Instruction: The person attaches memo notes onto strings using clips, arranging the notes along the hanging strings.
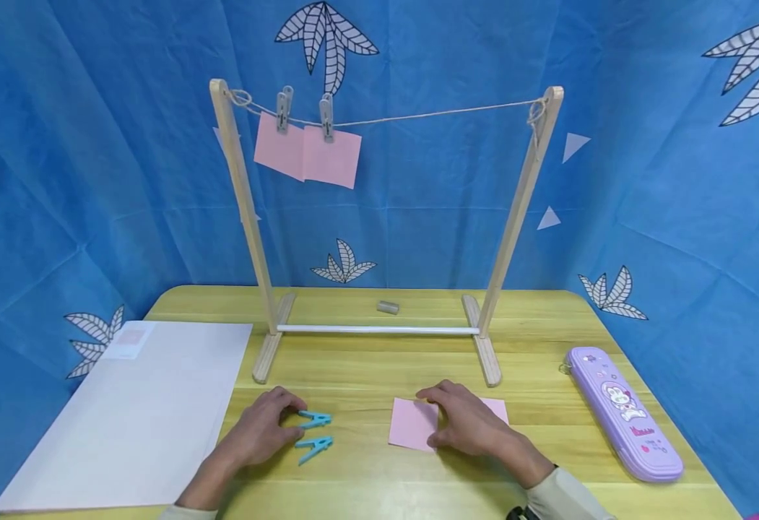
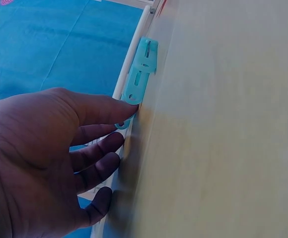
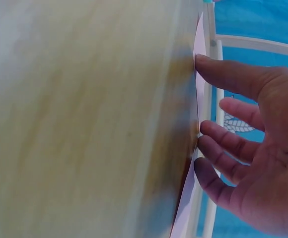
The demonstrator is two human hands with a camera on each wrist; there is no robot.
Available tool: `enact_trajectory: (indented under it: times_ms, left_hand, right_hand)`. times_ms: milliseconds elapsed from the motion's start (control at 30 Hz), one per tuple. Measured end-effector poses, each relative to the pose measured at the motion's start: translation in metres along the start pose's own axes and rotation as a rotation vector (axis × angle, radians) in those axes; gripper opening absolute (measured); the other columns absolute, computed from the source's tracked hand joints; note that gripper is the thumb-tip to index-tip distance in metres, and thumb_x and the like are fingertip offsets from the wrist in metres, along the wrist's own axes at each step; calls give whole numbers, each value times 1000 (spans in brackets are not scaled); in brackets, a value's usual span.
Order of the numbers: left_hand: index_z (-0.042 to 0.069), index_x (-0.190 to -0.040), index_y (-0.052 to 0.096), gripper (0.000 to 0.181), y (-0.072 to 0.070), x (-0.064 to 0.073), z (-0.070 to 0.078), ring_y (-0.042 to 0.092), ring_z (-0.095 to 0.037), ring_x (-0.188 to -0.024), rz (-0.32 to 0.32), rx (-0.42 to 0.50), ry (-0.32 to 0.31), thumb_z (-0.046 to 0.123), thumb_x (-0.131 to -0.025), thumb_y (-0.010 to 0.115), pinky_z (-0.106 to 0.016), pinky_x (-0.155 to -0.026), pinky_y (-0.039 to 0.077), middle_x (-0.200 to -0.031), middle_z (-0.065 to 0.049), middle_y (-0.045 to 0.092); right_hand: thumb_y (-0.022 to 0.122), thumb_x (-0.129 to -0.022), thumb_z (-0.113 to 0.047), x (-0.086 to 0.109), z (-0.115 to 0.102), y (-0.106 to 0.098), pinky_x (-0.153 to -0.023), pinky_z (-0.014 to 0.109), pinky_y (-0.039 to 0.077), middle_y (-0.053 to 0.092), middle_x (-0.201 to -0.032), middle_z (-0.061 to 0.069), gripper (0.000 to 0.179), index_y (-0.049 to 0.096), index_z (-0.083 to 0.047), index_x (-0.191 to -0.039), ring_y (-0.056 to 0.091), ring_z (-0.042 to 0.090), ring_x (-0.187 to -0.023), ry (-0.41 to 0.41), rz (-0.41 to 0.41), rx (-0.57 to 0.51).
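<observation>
Here at seven o'clock on the yellow wooden worktop, the fingers of the left hand pinch the handle end of a turquoise plastic clip; an even squeeze should keep it from twisting. Its nose points to three o'clock, long axis running nine to three. At five o'clock, the right hand, fingers spread and loosely bent, touches thin pink paper, best handled lightly, without creasing.
</observation>
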State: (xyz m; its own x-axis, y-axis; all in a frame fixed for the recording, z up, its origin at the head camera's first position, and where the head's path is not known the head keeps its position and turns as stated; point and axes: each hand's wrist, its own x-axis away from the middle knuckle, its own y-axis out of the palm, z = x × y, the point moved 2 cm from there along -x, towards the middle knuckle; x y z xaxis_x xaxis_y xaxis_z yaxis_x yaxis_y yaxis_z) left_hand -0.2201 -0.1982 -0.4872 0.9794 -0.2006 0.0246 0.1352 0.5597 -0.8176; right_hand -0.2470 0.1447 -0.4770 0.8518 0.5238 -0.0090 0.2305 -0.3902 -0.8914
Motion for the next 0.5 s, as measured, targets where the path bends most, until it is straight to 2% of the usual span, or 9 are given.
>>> enact_trajectory:
  times_ms: [133,267,500]
  left_hand:
    - [22,-104,67,25,0,0,1,55,-16,-106,1,4,-6,21,-81,77,-46,-95,46,-105,10,57]
    - [22,-104,67,26,1,-1,-1,55,-16,-106,7,-5,-9,21,-80,77,-46,-96,46,-105,10,58]
    - [22,-104,67,25,2,-1,-1,56,-16,-107,8,-1,-16,20,-81,77,-47,-96,45,-106,9,58]
  right_hand:
    - [86,-67,-23,-3,1,-1,-87,40,49,64,-108,1,66,61,-9,-125,58,17,-100,45,12,-1]
    - [86,-68,-17,-7,2,-2,-84,37,50,65,-99,-1,60,62,-3,-120,59,14,-92,47,5,-27]
    - [85,-70,-15,-10,5,-2,-75,29,47,61,-90,-4,47,65,-4,-111,54,10,-83,59,-35,-74]
